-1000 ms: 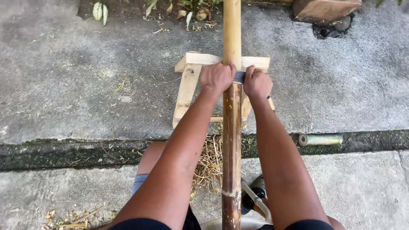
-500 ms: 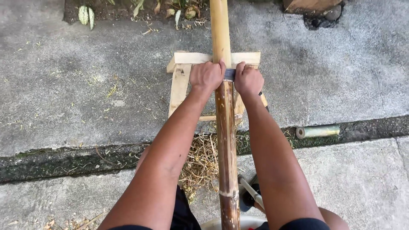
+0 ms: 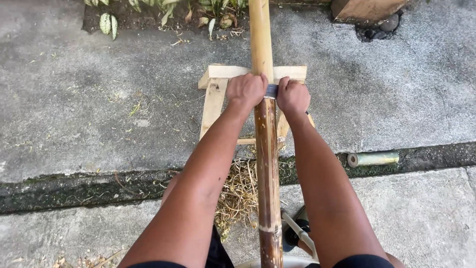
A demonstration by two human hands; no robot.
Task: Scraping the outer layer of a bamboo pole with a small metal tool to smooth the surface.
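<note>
A long bamboo pole [image 3: 267, 164] runs straight away from me and rests on a small wooden stand [image 3: 214, 101]. The pole is dark brown near me and pale yellow beyond my hands. A grey metal blade [image 3: 271, 91] lies across the pole just over the stand. My left hand [image 3: 246, 89] is closed on its left end and my right hand [image 3: 293, 96] on its right end, one on each side of the pole. Both arms are stretched out forward.
Dry bamboo shavings [image 3: 240, 193] lie under the pole by a dark mossy gap [image 3: 74, 188] in the concrete. A short cut bamboo piece [image 3: 373, 159] lies in that gap at the right. Leafy plants [image 3: 106, 22] and a wooden block [image 3: 364, 9] border the far edge.
My hands stay closed on the blade at about the same spot over the stand. The view has swayed slightly sideways.
</note>
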